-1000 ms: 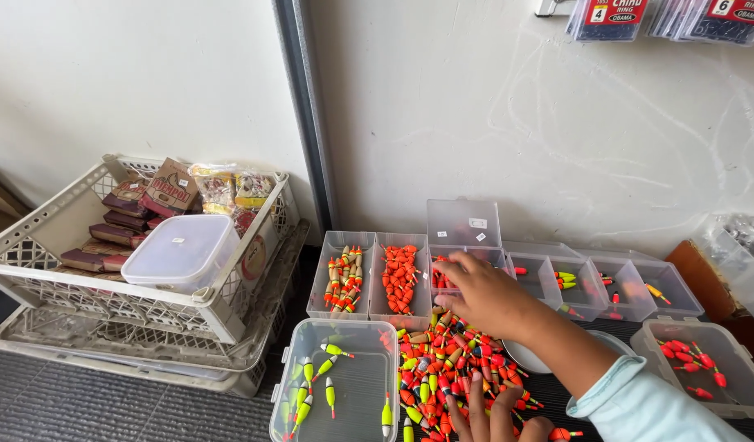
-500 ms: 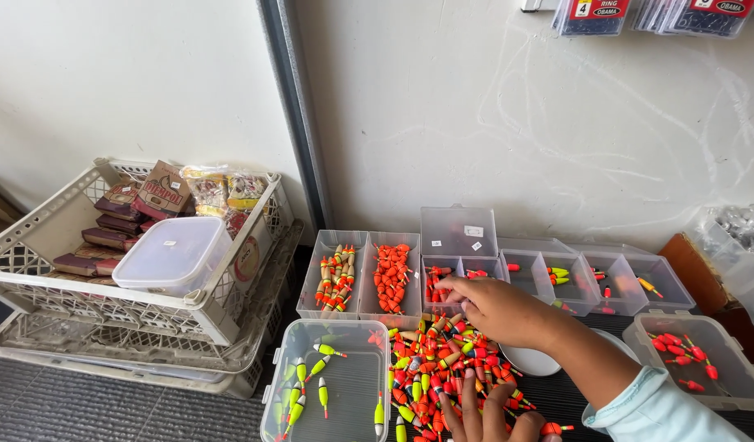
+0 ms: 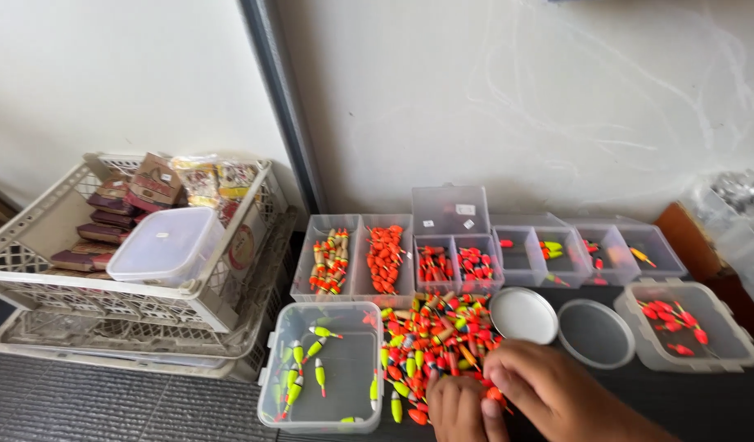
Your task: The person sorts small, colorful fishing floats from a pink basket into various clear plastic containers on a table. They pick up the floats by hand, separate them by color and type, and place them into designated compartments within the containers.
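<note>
Two bare hands meet at the near edge of a loose pile of fishing floats [image 3: 438, 336], small glossy plastic bobbers, egg-shaped to slender, in red, orange and yellow-green with thin stems. The right hand [image 3: 557, 389] lies palm down, fingers curled together, fingertips pressing into the floats at the pile's near corner; whether it pinches one cannot be told. The left hand [image 3: 457, 408], touching the right at the thumb side, shows only curled knuckles at the frame's bottom, and its grip cannot be told either. Just left of the hands sits a clear square tub [image 3: 326, 416] holding a few yellow-green floats. Beyond the fingertips stand clear compartment boxes [image 3: 369, 225], their cells filled with sorted floats, some striped, some solid orange. Just beyond the right hand lie a white round lid [image 3: 523, 315] and a translucent round lid [image 3: 594, 333]; farther right, another clear tub [image 3: 724, 354] holds red floats. Far left, white lattice crates [image 3: 33, 245] carry packets and a lidded container [image 3: 166, 245].
</note>
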